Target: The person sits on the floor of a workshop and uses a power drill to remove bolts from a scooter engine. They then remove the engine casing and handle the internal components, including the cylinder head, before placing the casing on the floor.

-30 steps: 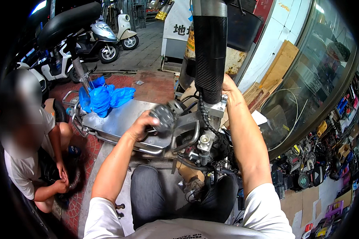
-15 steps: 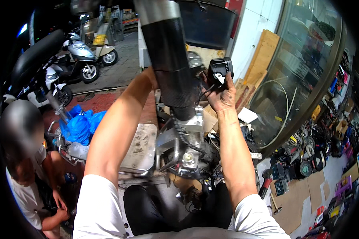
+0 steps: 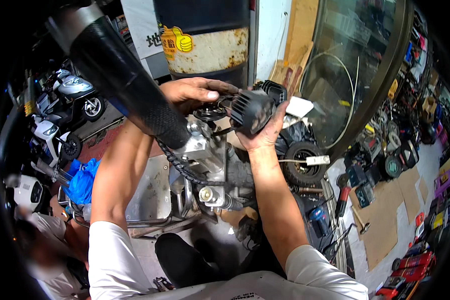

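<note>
My right hand [image 3: 266,136] grasps one black finned lamp [image 3: 251,111]; my left hand [image 3: 192,92], outstretched and unclenched, lies just left of it.

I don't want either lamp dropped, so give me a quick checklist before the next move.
1. Front lamp supported: ok, it sits in the right hand.
2. Rear lamp gripped: cannot tell, the front lamp partly hides it.
3. Left hand not wrapped around anything: ok, its fingers reach out towards the front lamp; contact is unclear.
4. Cable secured at both ends: cannot tell, only a short stretch shows clearly.
5. Hammer away from both hands: ok, it lies off to the right.
</note>
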Demonstrator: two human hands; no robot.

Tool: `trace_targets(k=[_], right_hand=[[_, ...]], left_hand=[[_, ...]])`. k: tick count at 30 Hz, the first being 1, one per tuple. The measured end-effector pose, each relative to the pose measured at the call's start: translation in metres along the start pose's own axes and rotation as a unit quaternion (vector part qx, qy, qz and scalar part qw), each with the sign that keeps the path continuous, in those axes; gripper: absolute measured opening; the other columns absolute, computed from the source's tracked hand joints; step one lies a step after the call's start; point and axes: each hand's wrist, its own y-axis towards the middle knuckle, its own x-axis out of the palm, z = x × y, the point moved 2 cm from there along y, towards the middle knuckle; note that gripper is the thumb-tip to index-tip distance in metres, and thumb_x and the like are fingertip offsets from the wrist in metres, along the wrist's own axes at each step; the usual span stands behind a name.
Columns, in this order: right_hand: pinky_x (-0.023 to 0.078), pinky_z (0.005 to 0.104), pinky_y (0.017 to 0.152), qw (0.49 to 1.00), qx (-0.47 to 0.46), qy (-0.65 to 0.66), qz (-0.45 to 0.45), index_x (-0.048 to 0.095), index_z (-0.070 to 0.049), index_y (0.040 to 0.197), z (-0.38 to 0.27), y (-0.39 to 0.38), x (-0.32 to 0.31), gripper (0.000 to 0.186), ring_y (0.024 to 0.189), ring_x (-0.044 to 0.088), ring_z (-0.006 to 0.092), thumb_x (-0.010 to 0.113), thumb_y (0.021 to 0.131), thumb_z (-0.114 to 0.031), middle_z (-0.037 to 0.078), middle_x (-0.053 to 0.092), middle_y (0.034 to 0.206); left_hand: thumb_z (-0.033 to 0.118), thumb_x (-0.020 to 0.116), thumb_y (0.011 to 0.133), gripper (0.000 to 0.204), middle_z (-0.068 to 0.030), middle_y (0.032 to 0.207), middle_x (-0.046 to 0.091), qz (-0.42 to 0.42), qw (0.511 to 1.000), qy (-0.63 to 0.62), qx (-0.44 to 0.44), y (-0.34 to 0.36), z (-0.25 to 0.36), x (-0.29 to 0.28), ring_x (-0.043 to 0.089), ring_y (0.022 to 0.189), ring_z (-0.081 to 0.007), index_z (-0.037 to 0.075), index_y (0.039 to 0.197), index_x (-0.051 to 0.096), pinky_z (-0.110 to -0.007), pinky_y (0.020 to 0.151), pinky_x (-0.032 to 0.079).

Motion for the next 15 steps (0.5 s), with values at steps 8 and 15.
trace_targets(k=[8, 15], right_hand=[[0.057, 0.0500, 0.090, 0.976, 0.062, 0.205, 0.031, 0.072, -0.002, 0.122, 0.020, -0.043, -0.018, 0.079, 0.087, 0.069, 0.0282, 0.060, 0.096, -0.076, 0.015, 0.074, 0.104], [0.056, 0.0509, 0.093, 0.976, 0.070, 0.171, 0.119, 0.076, -0.006, 0.118, 0.038, -0.068, -0.028, 0.066, 0.081, 0.069, 0.0231, 0.067, 0.094, -0.067, 0.008, 0.074, 0.086]], left_hand=[[0.050, 0.072, 0.096, 0.091, -0.0233, 0.149, 0.061, 0.017, 0.996, 0.055, -0.075, -0.013, -0.003, 0.020, 0.062, 0.136, -0.0341, -0.006, 0.161, 0.042, -0.045, 0.118, 0.047], [0.031, 0.049, 0.113, 0.043, -0.0161, 0.134, 0.070, 0.415, 0.900, -0.030, 0.128, -0.099, -0.083, -0.062, 0.071, 0.114, -0.0299, -0.001, 0.141, 0.061, -0.045, 0.100, 0.059]])
